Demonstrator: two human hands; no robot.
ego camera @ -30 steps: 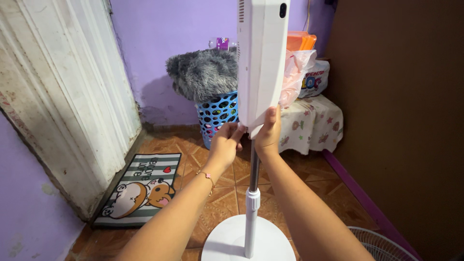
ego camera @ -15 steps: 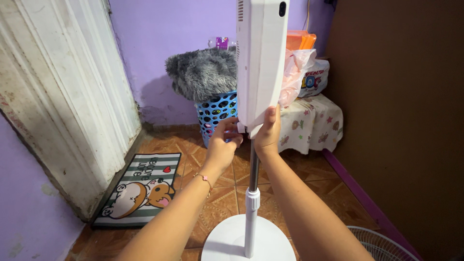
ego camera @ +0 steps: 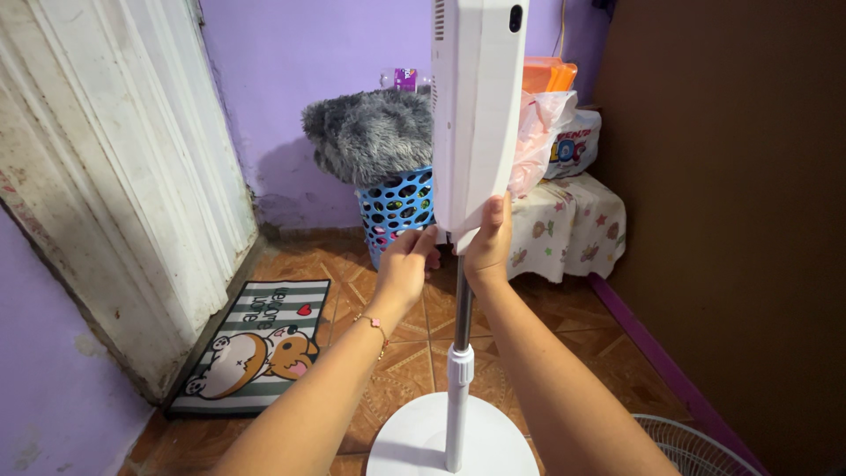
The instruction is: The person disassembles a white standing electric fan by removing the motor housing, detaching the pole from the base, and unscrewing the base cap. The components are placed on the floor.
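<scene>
White round base (ego camera: 414, 441) sits on the tiled floor (ego camera: 414, 339) at the near edge, pole (ego camera: 461, 304) rising upright from it; wire grille (ego camera: 696, 445) lies near the floor's right edge. Left hand (ego camera: 404, 269) pinches a small fitting at the pole top, grip clenched. Right hand (ego camera: 486, 247) grasps the white fan body's (ego camera: 476, 106) lower end, thumb up. Beyond: cartoon doormat (ego camera: 256, 344) by the door, blue basket (ego camera: 397, 207) w/ grey fluffy blanket (ego camera: 370, 132) at the far wall.

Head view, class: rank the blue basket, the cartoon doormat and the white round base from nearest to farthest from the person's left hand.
1. Blue basket: just beyond the left hand, against the purple wall.
2. White round base: below the hand, at the pole's foot.
3. Cartoon doormat: down to the left, beside the door.
</scene>
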